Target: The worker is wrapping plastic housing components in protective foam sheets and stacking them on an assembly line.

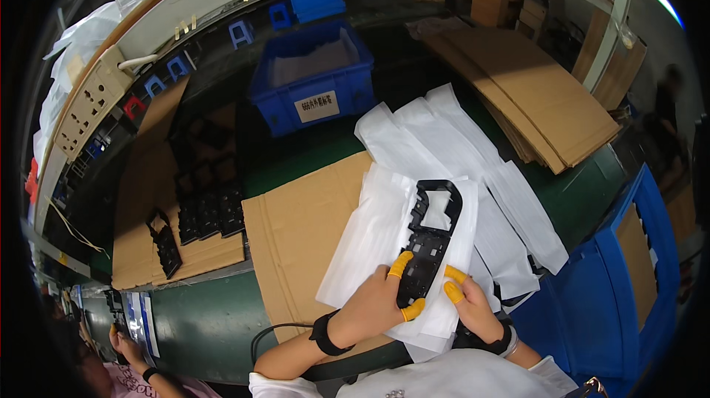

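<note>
A black plastic frame (433, 246), with a large opening at its far end, lies slantwise on a white foam sheet or sleeve (346, 268). My left hand (370, 308) grips the frame's near end between fingers and thumb. At the right, my right hand (475, 311) pinches the white material beside the frame, its thumb and forefinger close together. Yellow finger cots cover the tips on both hands. Beneath the foam is a flat piece of brown cardboard (285, 250). More white foam sleeves (473, 154) are spread out just beyond the frame.
Several similar black frames (211, 217) rest on cardboard (133, 239) at the left. A blue bin (314, 83) holding white material stands at the back. Stacked cardboard sheets (532, 95) lie far right, above a blue crate (577, 302). Another person's hand (129, 346) shows lower left.
</note>
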The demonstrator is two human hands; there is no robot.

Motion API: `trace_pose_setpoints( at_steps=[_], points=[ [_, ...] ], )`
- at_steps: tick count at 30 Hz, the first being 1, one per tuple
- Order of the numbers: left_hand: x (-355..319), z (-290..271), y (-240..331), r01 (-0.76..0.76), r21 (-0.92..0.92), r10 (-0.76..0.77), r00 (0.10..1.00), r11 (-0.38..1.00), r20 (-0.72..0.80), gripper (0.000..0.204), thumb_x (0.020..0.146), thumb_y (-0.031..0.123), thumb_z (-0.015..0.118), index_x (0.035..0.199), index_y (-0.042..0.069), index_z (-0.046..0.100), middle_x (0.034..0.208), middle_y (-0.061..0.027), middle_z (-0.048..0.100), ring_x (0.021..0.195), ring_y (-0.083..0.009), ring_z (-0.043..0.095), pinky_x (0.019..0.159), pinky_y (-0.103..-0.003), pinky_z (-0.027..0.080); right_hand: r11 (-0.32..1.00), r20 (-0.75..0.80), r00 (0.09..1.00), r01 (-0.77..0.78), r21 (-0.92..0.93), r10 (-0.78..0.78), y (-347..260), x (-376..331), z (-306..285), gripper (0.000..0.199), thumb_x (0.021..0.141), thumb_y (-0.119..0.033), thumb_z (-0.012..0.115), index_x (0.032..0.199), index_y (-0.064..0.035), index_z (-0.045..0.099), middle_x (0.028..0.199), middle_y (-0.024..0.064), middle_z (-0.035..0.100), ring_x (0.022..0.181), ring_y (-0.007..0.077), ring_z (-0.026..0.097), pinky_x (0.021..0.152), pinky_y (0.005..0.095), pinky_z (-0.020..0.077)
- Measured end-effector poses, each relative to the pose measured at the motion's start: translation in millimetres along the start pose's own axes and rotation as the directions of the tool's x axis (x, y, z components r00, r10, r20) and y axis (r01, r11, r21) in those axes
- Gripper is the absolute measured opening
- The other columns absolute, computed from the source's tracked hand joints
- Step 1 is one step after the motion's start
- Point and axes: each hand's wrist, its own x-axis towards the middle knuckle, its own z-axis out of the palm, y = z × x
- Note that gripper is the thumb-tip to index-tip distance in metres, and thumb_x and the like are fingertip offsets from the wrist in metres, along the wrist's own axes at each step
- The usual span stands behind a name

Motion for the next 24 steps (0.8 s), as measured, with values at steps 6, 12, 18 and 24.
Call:
trace_pose_setpoints(
  at_steps=[6, 12, 18, 24],
  points=[
    [0, 6, -22, 0.158, -0.781, 0.115, 0.952, 0.604, 0.282, 0.07, 0.083, 0.03, 0.059, 0.138, 0.007, 0.021, 0.112, -0.011, 0.043, 0.104, -0.0141, 0.045, 0.092, -0.025, 0.036, 0.996, -0.034, 0.996, -0.085, -0.009, 0.084, -14, 2, 4, 0.048, 0.086, -0.012, 0.056, 0.124, 0.0089, 0.037, 0.117, 0.0182, 0.049, 0.107, 0.0206, 0.048, 0.092, 0.0298, 0.0374],
    [-10, -3, -37, 0.11, -0.99, 0.364, 0.929, -0.083, 0.072, 0.078, 0.083, 0.042, 0.055, 0.138, 0.005, 0.016, 0.132, -0.0163, 0.036, 0.12, -0.024, 0.042, 0.102, -0.036, 0.033, 0.999, -0.105, 0.994, -0.031, -0.029, 0.028, -3, 3, 1, 0.059, 0.083, 0.0, 0.051, 0.134, 0.0045, 0.023, 0.128, 0.0195, 0.039, 0.117, 0.0233, 0.04, 0.099, 0.0307, 0.0301],
    [-25, -17, -46, 0.224, -0.901, 0.557, 0.83, -0.373, -0.024, 0.083, 0.076, 0.029, 0.066, 0.138, 0.003, 0.018, 0.135, -0.0237, 0.03, 0.121, -0.0354, 0.039, 0.101, -0.041, 0.035, 0.993, -0.167, 0.979, 0.112, -0.046, -0.118, -29, 5, 4, 0.074, 0.078, 0.011, 0.041, 0.14, -0.0023, 0.003, 0.142, 0.0176, 0.016, 0.127, 0.0247, 0.026, 0.105, 0.0311, 0.0198],
    [-30, -16, -47, 0.388, -0.772, 0.564, 0.824, -0.504, 0.046, 0.09, 0.073, 0.04, 0.067, 0.138, 0.002, 0.017, 0.134, -0.0265, 0.029, 0.12, -0.0383, 0.038, 0.098, -0.042, 0.038, 0.997, -0.045, 0.997, 0.064, -0.049, -0.066, -28, -1, -1, 0.05, 0.079, 0.009, 0.039, 0.128, -0.0001, 0.039, 0.128, 0.0134, 0.044, 0.116, 0.0207, 0.042, 0.1, 0.0281, 0.0274]
  ],
)
